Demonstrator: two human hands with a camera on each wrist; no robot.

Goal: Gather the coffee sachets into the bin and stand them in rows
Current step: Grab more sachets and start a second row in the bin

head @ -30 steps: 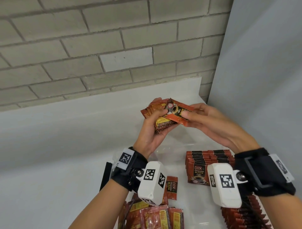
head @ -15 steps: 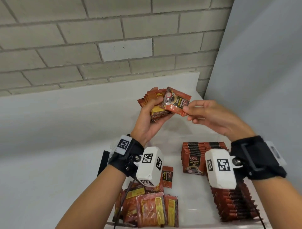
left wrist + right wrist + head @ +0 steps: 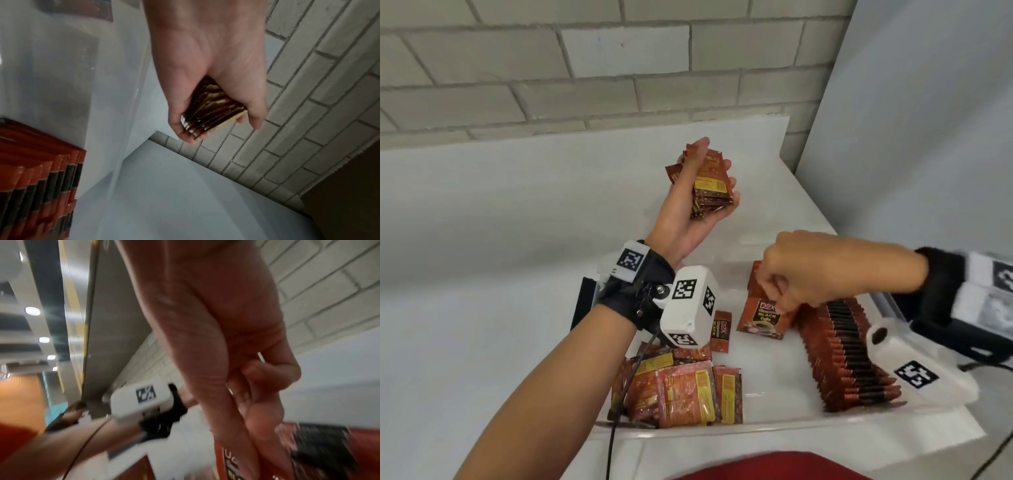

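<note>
Head view: loose coffee sachets [image 3: 681, 394] lie nearest in the clear bin [image 3: 722, 432]; farther in, the right hand [image 3: 801, 270] pinches one D2X sachet [image 3: 760, 318] upright beside the standing rows [image 3: 849, 353] — beyond, the raised left hand [image 3: 688, 205] clasps a sachet stack [image 3: 710, 186].

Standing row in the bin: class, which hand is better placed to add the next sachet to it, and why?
Right. The right hand is down in the bin, pinching one sachet at the standing row; the left hand is raised, gripping the stack.
</note>
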